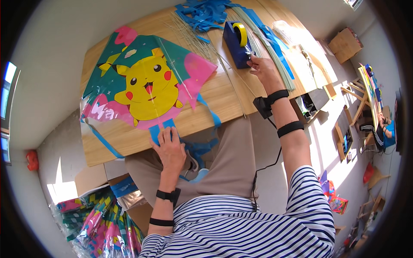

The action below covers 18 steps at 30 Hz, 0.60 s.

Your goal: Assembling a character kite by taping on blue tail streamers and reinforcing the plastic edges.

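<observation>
A plastic kite printed with a yellow cartoon animal on green and pink lies flat on the wooden table. Two blue ribbon ends stick out from its lower edge. My left hand presses down on them at the table's near edge, fingers stretched out and slightly apart. Farther right stands a dark blue tape dispenser with a roll of yellow tape. At its cutting end my right hand is closed, thumb and fingers pinching the clear tape end.
Blue ribbons and thin sticks lie at the table's far side, with a stick bundle right of the dispenser. Packed kites in plastic pile up at lower left. A cable hangs from my right wristband. Another person sits far right.
</observation>
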Each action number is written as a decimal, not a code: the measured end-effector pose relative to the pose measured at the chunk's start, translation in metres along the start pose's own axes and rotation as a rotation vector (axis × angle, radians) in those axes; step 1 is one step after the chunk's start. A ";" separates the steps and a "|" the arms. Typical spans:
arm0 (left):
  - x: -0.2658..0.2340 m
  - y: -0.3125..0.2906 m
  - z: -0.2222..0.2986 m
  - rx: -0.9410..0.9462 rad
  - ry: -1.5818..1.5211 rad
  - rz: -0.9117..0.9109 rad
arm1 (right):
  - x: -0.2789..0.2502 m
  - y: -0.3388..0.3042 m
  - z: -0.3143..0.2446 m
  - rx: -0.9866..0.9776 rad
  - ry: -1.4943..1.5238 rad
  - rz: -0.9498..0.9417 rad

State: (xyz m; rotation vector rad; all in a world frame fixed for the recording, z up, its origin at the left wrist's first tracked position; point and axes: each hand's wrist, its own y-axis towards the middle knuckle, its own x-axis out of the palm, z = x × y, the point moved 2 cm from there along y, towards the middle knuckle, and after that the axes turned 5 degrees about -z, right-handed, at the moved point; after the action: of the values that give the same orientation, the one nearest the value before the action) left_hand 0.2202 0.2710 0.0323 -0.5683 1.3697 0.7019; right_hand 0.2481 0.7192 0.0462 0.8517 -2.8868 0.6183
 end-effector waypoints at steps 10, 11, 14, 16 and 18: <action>0.001 0.000 0.000 0.003 0.006 0.003 | -0.009 -0.036 0.043 0.186 0.679 0.004; 0.001 -0.001 -0.001 0.003 0.008 0.004 | -0.007 -0.041 0.039 0.177 0.658 -0.015; 0.001 -0.001 -0.001 0.004 0.012 0.007 | 0.001 -0.049 0.031 0.147 0.592 -0.041; 0.002 -0.001 0.000 0.006 0.012 0.012 | 0.007 -0.045 0.025 0.123 0.540 -0.015; 0.001 0.000 0.000 0.006 0.008 0.006 | 0.011 -0.039 0.026 0.062 0.522 0.008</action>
State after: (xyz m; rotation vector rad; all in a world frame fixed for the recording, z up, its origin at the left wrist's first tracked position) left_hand 0.2201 0.2713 0.0311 -0.5625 1.3811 0.7010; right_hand 0.2608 0.6730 0.0387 0.5748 -2.4104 0.7957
